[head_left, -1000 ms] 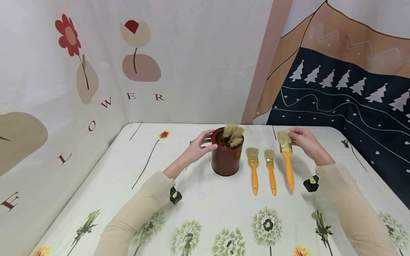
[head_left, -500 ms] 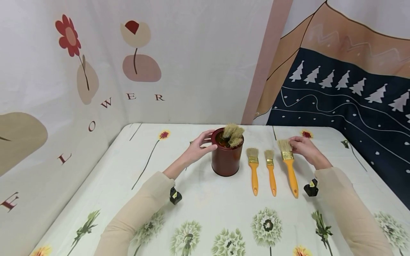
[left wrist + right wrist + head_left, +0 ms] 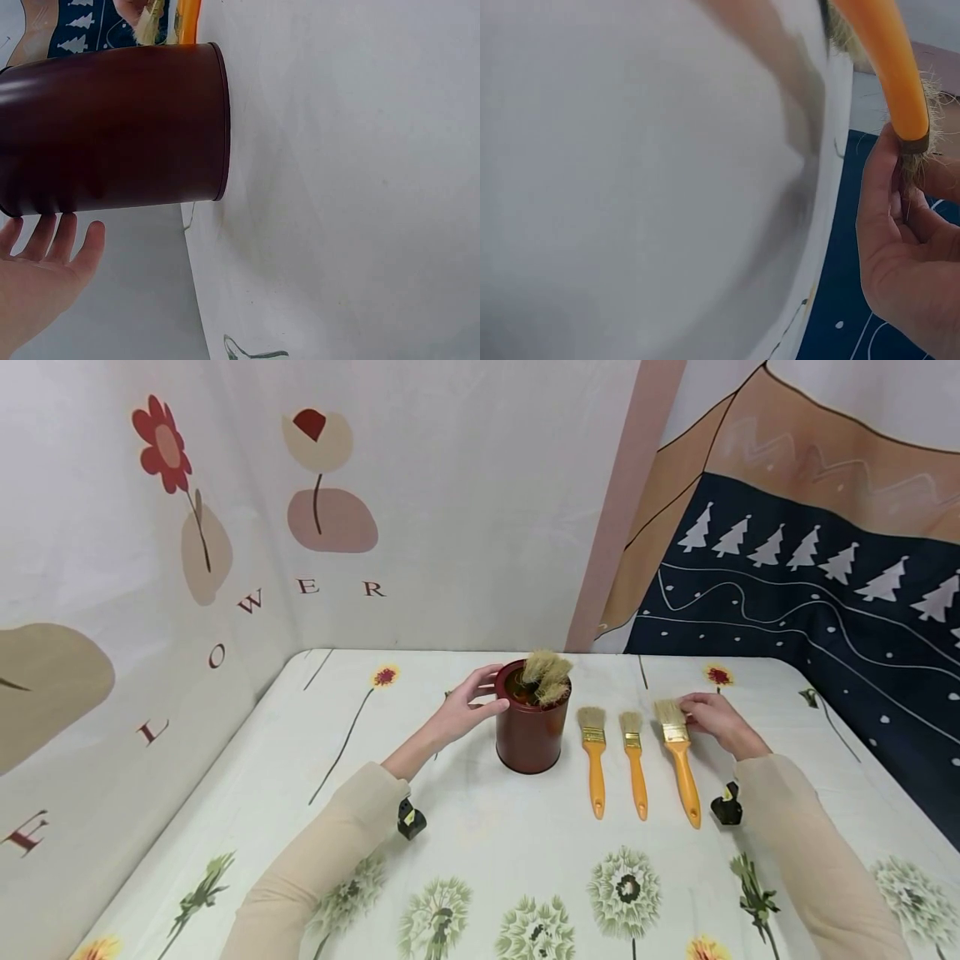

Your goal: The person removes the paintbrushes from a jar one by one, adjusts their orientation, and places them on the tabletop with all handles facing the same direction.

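Brown capital letters are running in a curve across the pale wall hanging [image 3: 450,510] behind and to the left of the counter, below its printed flowers: "E" [image 3: 22,832] low at the left edge, then "L" [image 3: 152,731], "O" [image 3: 216,655], "W" [image 3: 250,602], "E" [image 3: 307,586] and "R" [image 3: 372,588], spelling most of "FLOWER". No other writing is showing legibly on the brushes, the can, the tablecloth or the dark hanging with white trees.

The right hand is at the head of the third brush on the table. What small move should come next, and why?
Probably let go: the right hand pinches the third brush, which seems to lie flat, in line with the two brushes beside the red can.
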`<control>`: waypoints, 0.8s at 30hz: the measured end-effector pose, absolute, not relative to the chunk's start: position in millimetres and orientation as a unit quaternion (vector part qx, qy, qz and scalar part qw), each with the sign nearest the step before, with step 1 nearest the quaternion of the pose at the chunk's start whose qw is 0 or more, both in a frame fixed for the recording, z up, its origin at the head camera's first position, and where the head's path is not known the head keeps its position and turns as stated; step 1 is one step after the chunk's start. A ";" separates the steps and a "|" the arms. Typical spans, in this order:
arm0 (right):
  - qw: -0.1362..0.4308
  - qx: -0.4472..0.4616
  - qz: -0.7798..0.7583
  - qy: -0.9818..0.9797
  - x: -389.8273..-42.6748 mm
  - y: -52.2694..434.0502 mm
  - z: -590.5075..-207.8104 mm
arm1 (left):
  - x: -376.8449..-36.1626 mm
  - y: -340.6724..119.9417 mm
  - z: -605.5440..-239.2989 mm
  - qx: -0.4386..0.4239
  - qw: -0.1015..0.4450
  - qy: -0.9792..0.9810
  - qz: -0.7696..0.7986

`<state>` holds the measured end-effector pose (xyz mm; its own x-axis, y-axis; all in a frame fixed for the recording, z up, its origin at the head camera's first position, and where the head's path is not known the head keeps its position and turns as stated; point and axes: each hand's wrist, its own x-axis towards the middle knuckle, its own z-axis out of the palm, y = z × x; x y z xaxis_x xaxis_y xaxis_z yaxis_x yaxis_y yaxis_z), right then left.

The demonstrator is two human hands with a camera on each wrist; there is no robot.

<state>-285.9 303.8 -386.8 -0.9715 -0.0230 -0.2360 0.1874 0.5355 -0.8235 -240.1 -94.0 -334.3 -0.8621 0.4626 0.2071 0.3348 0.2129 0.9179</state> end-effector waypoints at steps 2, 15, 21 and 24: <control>0.113 0.056 -0.481 0.868 -285.7 304.4 -388.4 | -240.2 -94.0 -334.4 0.256 0.058 0.776 0.573; 0.115 0.069 -0.489 0.862 -288.0 310.5 -399.1 | -240.7 -94.1 -334.0 0.257 0.057 0.778 0.571; 0.120 0.068 -0.489 0.861 -287.1 308.1 -398.4 | -240.8 -94.1 -334.1 0.257 0.057 0.777 0.572; 0.113 0.074 -0.481 0.866 -285.5 306.2 -396.3 | -240.8 -94.0 -334.2 0.256 0.057 0.776 0.573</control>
